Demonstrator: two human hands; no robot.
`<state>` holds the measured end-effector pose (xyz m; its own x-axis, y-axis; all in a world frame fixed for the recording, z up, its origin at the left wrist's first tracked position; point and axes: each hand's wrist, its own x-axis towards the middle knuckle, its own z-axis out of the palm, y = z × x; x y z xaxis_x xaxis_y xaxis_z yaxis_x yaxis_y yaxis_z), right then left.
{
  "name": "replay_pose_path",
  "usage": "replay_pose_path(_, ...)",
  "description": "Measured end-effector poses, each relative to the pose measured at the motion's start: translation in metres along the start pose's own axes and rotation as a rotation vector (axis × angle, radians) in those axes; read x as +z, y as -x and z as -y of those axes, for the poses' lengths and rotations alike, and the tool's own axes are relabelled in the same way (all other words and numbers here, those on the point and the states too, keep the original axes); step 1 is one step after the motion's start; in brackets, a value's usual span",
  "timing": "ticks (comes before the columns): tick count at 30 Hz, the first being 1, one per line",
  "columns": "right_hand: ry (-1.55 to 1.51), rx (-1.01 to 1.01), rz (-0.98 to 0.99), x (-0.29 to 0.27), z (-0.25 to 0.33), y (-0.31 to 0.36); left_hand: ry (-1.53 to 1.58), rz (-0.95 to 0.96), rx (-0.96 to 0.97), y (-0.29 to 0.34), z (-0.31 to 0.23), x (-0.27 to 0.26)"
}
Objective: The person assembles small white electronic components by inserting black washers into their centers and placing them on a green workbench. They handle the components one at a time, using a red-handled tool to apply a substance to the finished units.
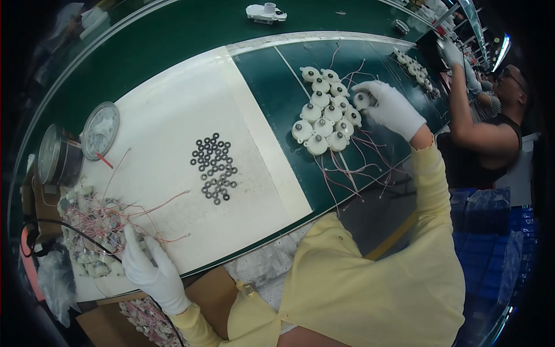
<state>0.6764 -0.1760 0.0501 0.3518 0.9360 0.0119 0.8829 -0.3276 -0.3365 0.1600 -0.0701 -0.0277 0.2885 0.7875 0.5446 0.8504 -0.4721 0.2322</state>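
Observation:
My right hand (394,110), in a white glove, pinches a small round white motor (362,100) at the right edge of a cluster of like motors (322,113). These stand close together on the green mat, dark centres facing up, their thin pinkish wires trailing to the front and back. At the left, my gloved left hand (153,270) is at the near edge of a heap of white parts with tangled red wires (101,225). Its thumb and fingers are apart, and I see nothing held between them. Several small dark rings (214,165) lie loose between the hands, on the white sheet (156,110).
An open tin (59,156) and its round lid (100,130) stand at the far left. Below the table edge is a cardboard box (107,327) with more wired parts. A white housing (266,13) lies at the back. Another person (483,127) works at the right, beside more motors (415,70).

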Motion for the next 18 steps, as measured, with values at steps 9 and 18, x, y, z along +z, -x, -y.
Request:
replay_pose_path(9,-0.316,0.154,0.058,-0.001,-0.005,0.001,0.000,0.010,0.007,0.000,-0.002,-0.004)
replay_pose_path(18,-0.205,-0.120,-0.210,-0.011,0.019,-0.005,0.000,0.018,0.005,0.000,-0.005,-0.003)
